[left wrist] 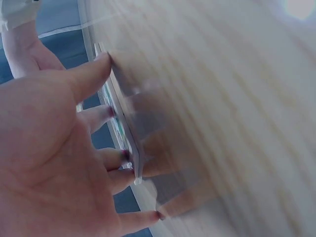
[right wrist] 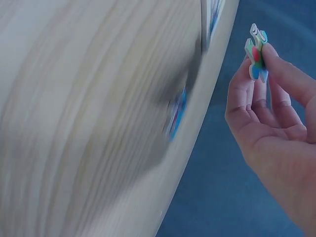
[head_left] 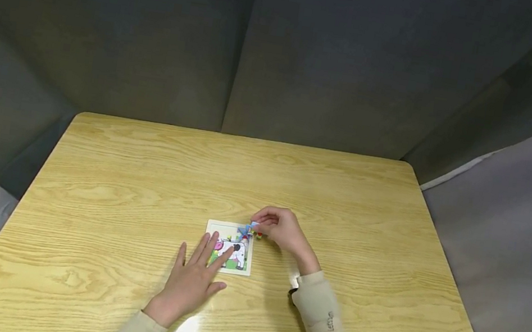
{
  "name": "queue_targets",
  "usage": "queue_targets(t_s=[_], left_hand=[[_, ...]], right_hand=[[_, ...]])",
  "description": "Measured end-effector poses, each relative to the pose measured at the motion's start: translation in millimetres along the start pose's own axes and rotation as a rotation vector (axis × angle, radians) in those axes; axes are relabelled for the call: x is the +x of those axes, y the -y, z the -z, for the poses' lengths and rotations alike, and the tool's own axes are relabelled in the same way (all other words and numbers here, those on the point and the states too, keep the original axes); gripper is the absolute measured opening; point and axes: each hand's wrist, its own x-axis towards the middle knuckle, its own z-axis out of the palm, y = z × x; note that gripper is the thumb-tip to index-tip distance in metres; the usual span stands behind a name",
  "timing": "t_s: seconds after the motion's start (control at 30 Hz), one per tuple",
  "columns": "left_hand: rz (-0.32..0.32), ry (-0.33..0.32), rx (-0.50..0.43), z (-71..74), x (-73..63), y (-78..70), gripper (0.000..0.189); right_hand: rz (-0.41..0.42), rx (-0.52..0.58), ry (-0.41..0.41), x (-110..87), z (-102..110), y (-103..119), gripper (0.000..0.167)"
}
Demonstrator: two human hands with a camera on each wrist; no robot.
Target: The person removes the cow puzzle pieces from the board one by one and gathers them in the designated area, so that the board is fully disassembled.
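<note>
My left hand [head_left: 191,277] lies with spread, straight fingers over a square jigsaw puzzle [head_left: 245,270] that shows a black-and-white cow. Its middle fingertips rest on the puzzle, seen edge-on in the left wrist view, while the little finger touches the table beside it. Above the puzzle's far right corner, my right hand [head_left: 282,229] pinches a small jigsaw piece [right wrist: 256,54] between thumb and index finger. Coloured in red, green, blue and white, that piece is held up off the table. The upper left of the puzzle frame [head_left: 213,223] shows a pale, unfilled area.
Another loose jigsaw piece [right wrist: 177,116] with a blue edge lies on the table beside the puzzle, under the right hand. The wooden table [head_left: 142,171] has rounded far corners. Dark grey curtains [head_left: 336,62] hang behind it and at both sides.
</note>
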Motion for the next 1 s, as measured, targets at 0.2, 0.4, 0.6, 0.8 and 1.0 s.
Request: queue_targets(t_s=[0.2, 0.4, 0.6, 0.8, 1.0], left_hand=[[-0.001, -0.009, 0.002, -3.0, 0.6, 0.7, 0.067], [0.005, -0.005, 0.001, -1.5, 0.6, -1.2, 0.067], [0.004, -0.002, -0.008, -1.2, 0.2, -1.5, 0.067], [0.006, -0.007, -0.001, -2.6, 0.4, -0.6, 0.067], [0.010, -0.002, 0.005, -2.4, 0.7, -1.3, 0.067]], right_hand=[[-0.051, -0.002, -0.076, -13.2, 30.7, -10.4, 0.013], [-0.083, -0.024, -0.103, -32.8, 55.7, 2.6, 0.017], [-0.110, -0.100, -0.121, -38.1, 70.7, -33.8, 0.013], [-0.101, -0.209, -0.139, -32.3, 69.3, -57.4, 0.010], [-0.068, -0.313, -0.133, -28.1, 66.8, -58.8, 0.008]])
